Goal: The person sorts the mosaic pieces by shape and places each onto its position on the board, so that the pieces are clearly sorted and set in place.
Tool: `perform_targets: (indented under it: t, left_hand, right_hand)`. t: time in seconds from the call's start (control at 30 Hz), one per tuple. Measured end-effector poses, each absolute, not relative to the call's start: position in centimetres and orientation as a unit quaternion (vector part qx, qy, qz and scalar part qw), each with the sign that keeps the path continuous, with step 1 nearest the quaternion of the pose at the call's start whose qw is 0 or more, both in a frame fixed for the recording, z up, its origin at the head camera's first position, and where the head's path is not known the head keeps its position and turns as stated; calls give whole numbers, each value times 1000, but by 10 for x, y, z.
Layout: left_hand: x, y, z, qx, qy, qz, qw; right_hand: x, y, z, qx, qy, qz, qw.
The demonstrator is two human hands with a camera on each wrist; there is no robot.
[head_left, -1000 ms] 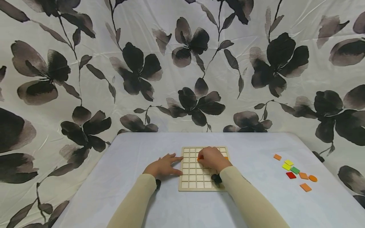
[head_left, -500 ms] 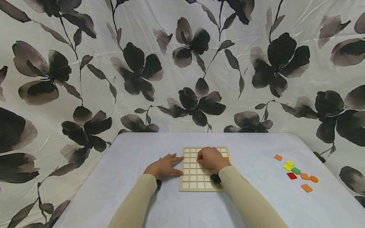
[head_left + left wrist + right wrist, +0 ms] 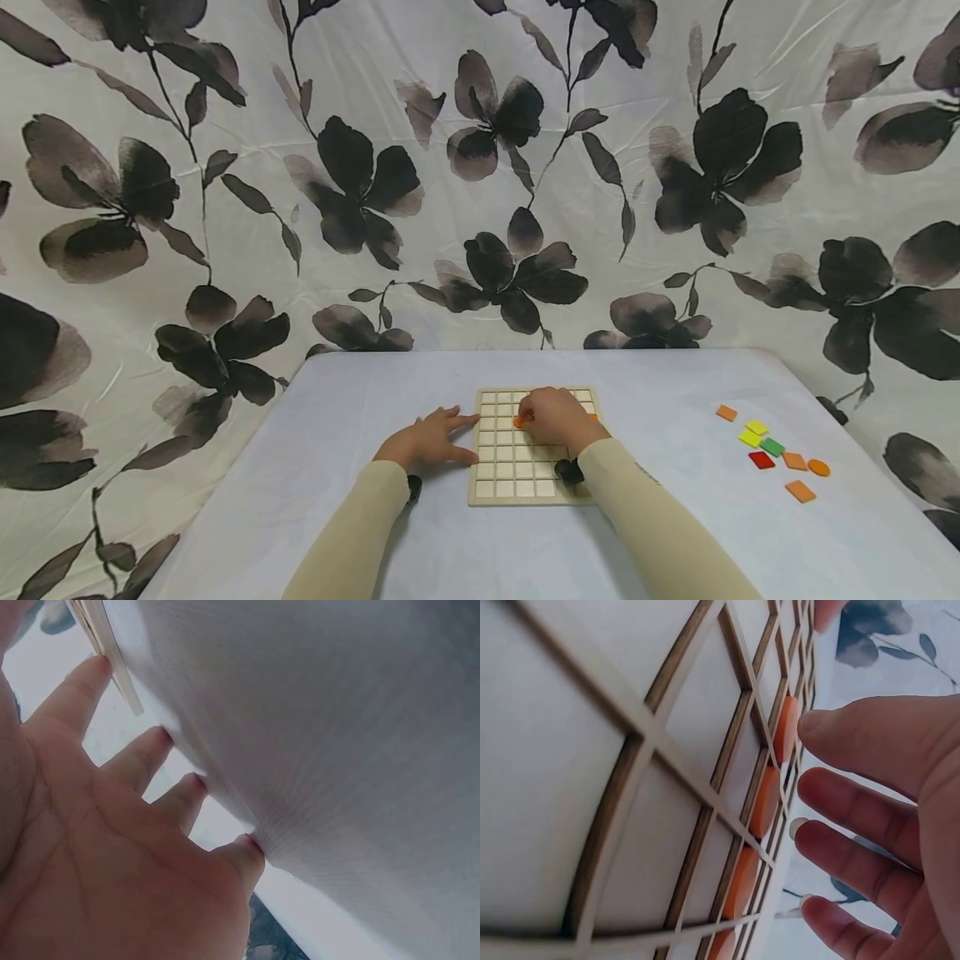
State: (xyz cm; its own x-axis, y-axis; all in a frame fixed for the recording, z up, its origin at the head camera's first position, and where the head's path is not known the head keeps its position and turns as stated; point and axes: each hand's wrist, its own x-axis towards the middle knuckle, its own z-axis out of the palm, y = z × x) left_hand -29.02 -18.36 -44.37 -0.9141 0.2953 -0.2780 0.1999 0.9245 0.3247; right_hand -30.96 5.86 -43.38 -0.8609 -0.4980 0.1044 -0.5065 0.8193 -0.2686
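A pale wooden grid board lies on the table. My right hand is over its upper middle, thumb and fingertips at an orange disc. In the right wrist view, the thumb meets this disc, the end one in a row; the index finger is hidden behind the thumb. Several orange discs, among them a nearby one, sit in the grid cells. My left hand rests with spread fingers at the board's left edge; one fingertip touches the board's side.
Loose pieces lie at the right of the white table: orange squares, yellow squares, a green square, a red square and an orange disc. A flowered cloth hangs behind the table.
The right fingertips stay at the same spot on the board, with slightly more of the orange disc showing. The left hand holds still; the head view has shifted slightly.
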Motion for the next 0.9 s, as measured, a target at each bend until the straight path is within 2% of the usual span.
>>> perform_targets:
  t: [0.5,0.9]
  left_hand:
    - [-293,-183,-445,120,970,141,158]
    - [-294,-183,-446,120,969,138,164]
  right_hand:
    - [-294,97,-429,257,-951,169,35]
    - [-281,134,-435,212,-961,175,20]
